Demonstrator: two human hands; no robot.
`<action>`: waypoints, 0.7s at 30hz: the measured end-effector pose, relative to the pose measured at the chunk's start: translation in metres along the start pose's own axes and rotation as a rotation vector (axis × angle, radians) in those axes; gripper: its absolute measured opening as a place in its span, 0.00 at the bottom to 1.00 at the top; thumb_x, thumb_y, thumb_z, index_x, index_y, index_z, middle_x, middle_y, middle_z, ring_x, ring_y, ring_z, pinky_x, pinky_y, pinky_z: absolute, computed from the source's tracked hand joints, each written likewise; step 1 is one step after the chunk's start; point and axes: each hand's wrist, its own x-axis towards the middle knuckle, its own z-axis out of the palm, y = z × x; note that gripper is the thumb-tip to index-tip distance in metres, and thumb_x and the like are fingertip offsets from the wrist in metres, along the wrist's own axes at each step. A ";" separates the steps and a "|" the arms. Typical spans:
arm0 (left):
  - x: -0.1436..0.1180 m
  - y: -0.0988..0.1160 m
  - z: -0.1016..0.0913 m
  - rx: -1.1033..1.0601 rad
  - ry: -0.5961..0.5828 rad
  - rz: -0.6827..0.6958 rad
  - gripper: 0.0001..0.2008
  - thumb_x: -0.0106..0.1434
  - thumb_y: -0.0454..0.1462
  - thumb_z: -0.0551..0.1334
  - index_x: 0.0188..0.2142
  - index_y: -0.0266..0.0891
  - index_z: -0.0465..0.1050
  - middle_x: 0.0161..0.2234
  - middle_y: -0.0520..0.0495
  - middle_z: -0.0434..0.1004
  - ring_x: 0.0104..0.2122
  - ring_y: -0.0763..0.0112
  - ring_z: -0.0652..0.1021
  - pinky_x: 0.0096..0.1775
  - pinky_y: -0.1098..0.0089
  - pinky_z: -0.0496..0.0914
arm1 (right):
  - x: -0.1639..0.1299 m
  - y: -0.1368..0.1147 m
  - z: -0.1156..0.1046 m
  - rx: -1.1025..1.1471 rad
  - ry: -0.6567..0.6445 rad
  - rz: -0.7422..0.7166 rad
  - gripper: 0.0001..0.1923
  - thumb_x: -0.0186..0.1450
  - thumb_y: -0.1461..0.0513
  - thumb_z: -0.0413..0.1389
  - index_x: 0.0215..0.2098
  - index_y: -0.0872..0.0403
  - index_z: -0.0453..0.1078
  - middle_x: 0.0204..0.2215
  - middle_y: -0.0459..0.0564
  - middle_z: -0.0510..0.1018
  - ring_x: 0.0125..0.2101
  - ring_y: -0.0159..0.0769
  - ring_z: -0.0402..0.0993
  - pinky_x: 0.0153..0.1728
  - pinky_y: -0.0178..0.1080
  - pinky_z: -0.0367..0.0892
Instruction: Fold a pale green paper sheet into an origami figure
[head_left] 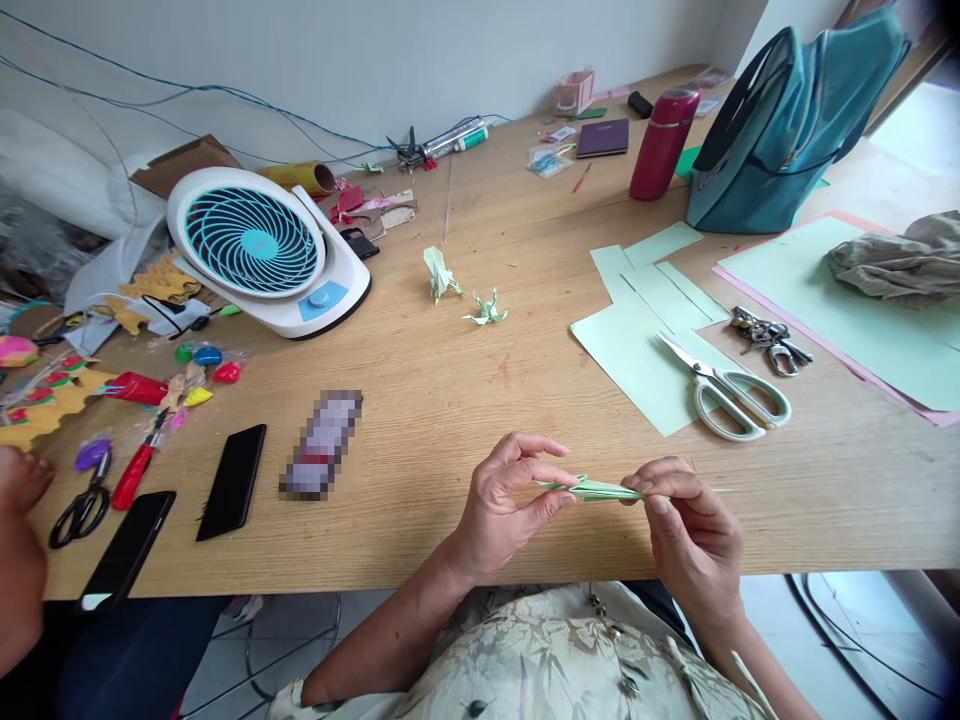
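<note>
A narrow, folded piece of pale green paper [600, 489] is pinched between both my hands just above the near edge of the wooden table [450, 400]. My left hand [504, 505] grips its left end with thumb and fingers. My right hand [686, 530] pinches its right end. Two finished pale green origami figures [439, 273] [486, 308] stand farther back at the table's middle.
Pale green paper sheets [637, 345] and white-handled scissors [727, 390] lie to the right, with keys [769, 335], a teal bag [787, 120] and a red bottle [664, 140]. A white fan [262, 250], two black phones [232, 480] [127, 545], black scissors [82, 505] and craft bits sit left. Another person's arm [19, 540] is at the left edge.
</note>
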 end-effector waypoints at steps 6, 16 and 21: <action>0.002 -0.001 -0.002 0.012 -0.064 0.020 0.02 0.64 0.35 0.68 0.36 0.43 0.81 0.42 0.44 0.79 0.43 0.65 0.78 0.47 0.63 0.74 | 0.001 0.000 0.000 0.007 -0.060 -0.028 0.05 0.69 0.63 0.55 0.37 0.49 0.74 0.32 0.50 0.73 0.35 0.39 0.71 0.36 0.43 0.68; 0.007 0.003 -0.002 -0.061 -0.095 -0.047 0.02 0.61 0.33 0.70 0.32 0.41 0.80 0.41 0.44 0.79 0.42 0.66 0.79 0.45 0.64 0.74 | 0.002 -0.001 -0.001 -0.004 -0.060 -0.027 0.06 0.69 0.64 0.55 0.38 0.49 0.73 0.33 0.50 0.73 0.36 0.39 0.71 0.37 0.43 0.67; 0.010 0.008 -0.002 -0.003 -0.079 -0.059 0.03 0.62 0.31 0.67 0.32 0.40 0.78 0.40 0.46 0.78 0.41 0.67 0.79 0.44 0.65 0.75 | 0.008 -0.011 0.000 -0.094 -0.199 -0.022 0.06 0.69 0.66 0.56 0.41 0.49 0.73 0.34 0.50 0.74 0.37 0.40 0.71 0.37 0.43 0.66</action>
